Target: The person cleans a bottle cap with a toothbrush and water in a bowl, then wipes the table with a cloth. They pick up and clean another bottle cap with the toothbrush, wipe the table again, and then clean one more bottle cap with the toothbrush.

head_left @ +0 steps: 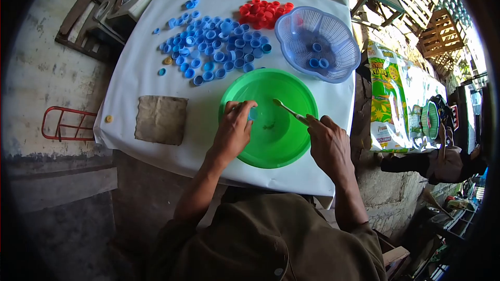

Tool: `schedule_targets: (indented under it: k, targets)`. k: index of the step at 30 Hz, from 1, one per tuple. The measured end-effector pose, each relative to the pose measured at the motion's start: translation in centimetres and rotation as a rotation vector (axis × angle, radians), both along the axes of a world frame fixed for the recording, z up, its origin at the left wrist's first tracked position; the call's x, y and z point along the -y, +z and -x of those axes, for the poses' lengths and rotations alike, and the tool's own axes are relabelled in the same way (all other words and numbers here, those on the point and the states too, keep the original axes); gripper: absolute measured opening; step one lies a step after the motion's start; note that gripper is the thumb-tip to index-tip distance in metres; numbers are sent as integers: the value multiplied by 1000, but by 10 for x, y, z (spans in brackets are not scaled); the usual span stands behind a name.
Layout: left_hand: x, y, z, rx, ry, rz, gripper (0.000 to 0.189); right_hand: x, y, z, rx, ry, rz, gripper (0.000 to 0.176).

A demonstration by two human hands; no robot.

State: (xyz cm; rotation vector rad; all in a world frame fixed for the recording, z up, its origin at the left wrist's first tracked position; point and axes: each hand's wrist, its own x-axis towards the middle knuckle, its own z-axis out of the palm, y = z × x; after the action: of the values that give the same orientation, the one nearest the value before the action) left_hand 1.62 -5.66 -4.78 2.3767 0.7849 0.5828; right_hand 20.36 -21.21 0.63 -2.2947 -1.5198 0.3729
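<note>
Over the green basin (268, 158) my left hand (237, 129) pinches a blue bottle cap (252, 114) at its fingertips. My right hand (329, 143) is closed around the handle of a toothbrush (289, 111), whose head points left toward the cap, a short gap apart from it. A small dark patch shows on the basin's bottom. Behind the basin lies a wide spread of blue bottle caps (208, 47). A blue plastic basket (341, 47) at the back right holds a few blue caps (316, 47).
Red caps (264, 12) are heaped at the table's back, by the basket. A grey cloth (161, 119) lies flat on the white-covered table (203, 125), left of the basin. Another person (442, 164) is at a second table (406, 91) to the right. A red metal frame (67, 124) stands left.
</note>
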Motion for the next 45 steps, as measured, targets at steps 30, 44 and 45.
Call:
schedule_targets:
  k: [30,44,45]
  targets:
    - [-1,16,5,712,-71,690,44,-14,8,-26,-432,214,-299,14]
    - [1,20,6,683,23,624,37,-23,-2,-43,-485,220,-340,15]
    - [4,22,3,689,30,617,37,-22,7,-38,-496,270,-333,15]
